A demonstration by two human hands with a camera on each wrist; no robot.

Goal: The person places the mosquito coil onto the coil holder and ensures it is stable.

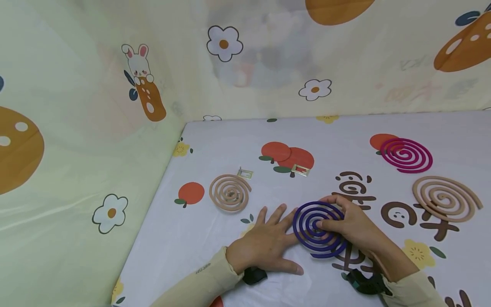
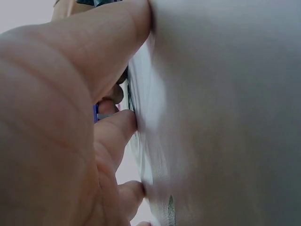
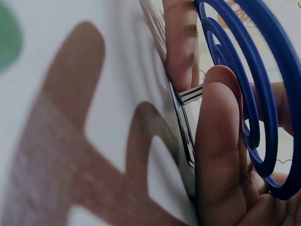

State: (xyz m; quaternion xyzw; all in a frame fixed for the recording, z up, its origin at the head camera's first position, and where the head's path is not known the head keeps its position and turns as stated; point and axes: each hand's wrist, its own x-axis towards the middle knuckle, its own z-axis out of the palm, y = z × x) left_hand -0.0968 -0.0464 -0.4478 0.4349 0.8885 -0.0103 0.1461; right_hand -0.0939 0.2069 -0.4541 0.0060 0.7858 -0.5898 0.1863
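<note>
My right hand (image 1: 354, 224) pinches a dark blue mosquito coil (image 1: 324, 256) near its centre, thumb on top and fingers underneath. Held tilted, the coil hides part of those fingers in the head view. Under it, the right wrist view shows a thin metal coil stand (image 3: 189, 150) lying on the cloth, its upright prong (image 3: 192, 94) pointing toward the coil. My left hand (image 1: 264, 245) lies palm down with fingers spread on the cloth, its index finger reaching beneath the coil's left edge. A fingertip (image 3: 181, 66) is right at the prong's base.
One tan coil (image 1: 228, 210) lies at left, a second tan coil (image 1: 414, 192) at right. Behind the latter is a pink coil (image 1: 410, 171). Two small metal stands (image 1: 300, 175) lie toward the back. Patterned cloth walls (image 1: 268, 98) enclose the back and left.
</note>
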